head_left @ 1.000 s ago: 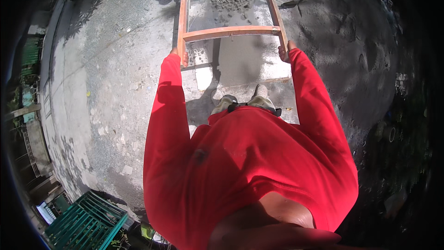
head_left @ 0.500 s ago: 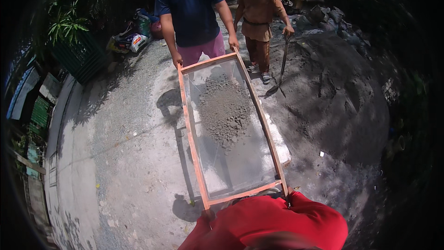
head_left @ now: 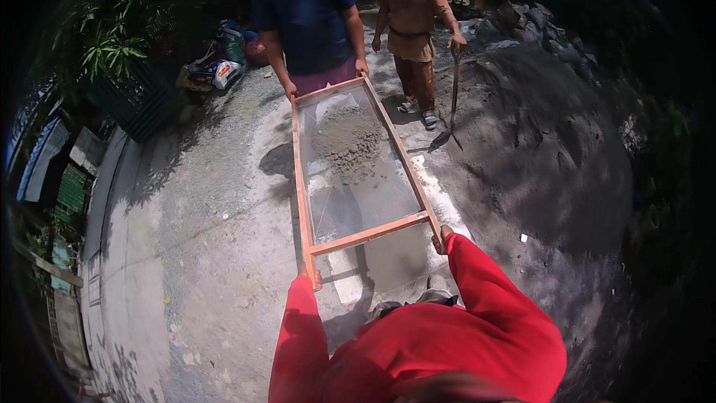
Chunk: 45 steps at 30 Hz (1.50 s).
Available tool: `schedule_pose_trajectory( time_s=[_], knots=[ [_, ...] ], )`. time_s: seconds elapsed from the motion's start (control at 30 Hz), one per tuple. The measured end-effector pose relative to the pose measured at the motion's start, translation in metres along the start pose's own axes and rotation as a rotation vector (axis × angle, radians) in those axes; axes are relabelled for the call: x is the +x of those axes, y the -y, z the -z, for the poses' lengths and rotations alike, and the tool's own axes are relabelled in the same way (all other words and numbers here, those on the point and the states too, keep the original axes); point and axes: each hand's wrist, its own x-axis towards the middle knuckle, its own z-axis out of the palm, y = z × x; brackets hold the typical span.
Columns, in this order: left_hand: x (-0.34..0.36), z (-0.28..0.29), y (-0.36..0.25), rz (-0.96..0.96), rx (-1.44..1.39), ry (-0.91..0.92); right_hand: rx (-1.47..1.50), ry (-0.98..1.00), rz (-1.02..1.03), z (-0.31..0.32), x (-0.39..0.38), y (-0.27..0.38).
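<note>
A long sand screen (head_left: 371,233), wooden-framed with fine mesh, stretches out in front of me. My left hand (head_left: 313,278) is closed round its near left handle end. On the near right handle end, my right hand (head_left: 442,239) is wrapped as well, partly hidden by the wood and sleeve. A heap of grey sand with small lumps (head_left: 350,142) lies on the far half of the mesh. A person in a dark blue shirt (head_left: 309,22) grips the two far handle ends. Below the screen, some sand (head_left: 399,257) lies on the ground.
Behind on the right, another person in brown (head_left: 410,22) stands holding a shovel (head_left: 454,97) upright. A large dark sand pile (head_left: 544,134) covers the right side. Filled bags (head_left: 212,73) and a green slatted panel (head_left: 134,101) stand at the far left. My shoes (head_left: 436,286) show below.
The screen has moved away from me toward the person in blue, and my arms are now stretched out further. The lumpy heap on the mesh looks smaller and has shifted with the screen.
</note>
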Motion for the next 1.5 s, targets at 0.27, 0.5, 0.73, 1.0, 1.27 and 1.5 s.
schedule_pose_trajectory(
  time_s=[0.27, 0.5, 0.73, 1.0, 1.27, 1.5],
  knots=[
    [0.021, 0.081, 0.220, -0.083, -0.057, 0.045, -0.496, -0.071, 0.478, 0.168, 0.081, -0.198],
    [0.021, 0.034, 0.145, -0.103, 0.068, -0.036, 0.017, 0.064, -0.073, 0.103, 0.022, -0.115],
    [0.003, -0.025, -0.052, 0.017, -0.059, 0.012, 0.069, -0.068, 0.045, -0.019, 0.002, 0.068],
    [0.011, 0.039, 0.149, 0.049, -0.067, 0.033, -0.040, -0.072, -0.147, 0.089, 0.014, -0.126],
    [0.031, 0.053, 0.205, 0.023, -0.109, 0.066, -0.063, -0.112, 0.028, 0.133, 0.002, -0.166],
    [0.022, -0.017, -0.011, -0.095, 0.062, -0.017, 0.123, -0.053, -0.017, 0.002, 0.008, 0.037]
  ],
)
